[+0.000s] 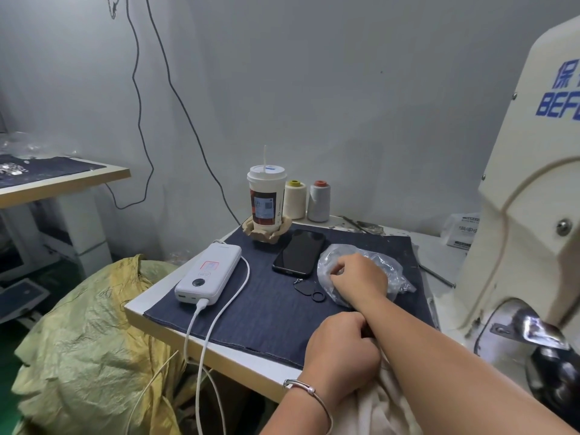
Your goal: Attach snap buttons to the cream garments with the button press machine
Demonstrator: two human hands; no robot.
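Note:
My right hand [356, 279] reaches across the table into a clear plastic bag [389, 271] lying on the dark denim mat [270, 309]; its fingers are curled inside the bag's opening, and what they hold is hidden. My left hand [340, 348] is a closed fist at the mat's near edge, gripping the cream garment [379, 409] that hangs down below my right forearm. The cream button press machine [527, 215] stands at the right, with its metal base [533, 328] near my right arm.
On the mat lie a black phone [299, 251], a white power bank [208, 273] with its cable, and a black key fob [303, 288]. A drink cup [266, 199] and two thread cones [306, 200] stand at the back. A yellow-green sack [84, 340] sits left of the table.

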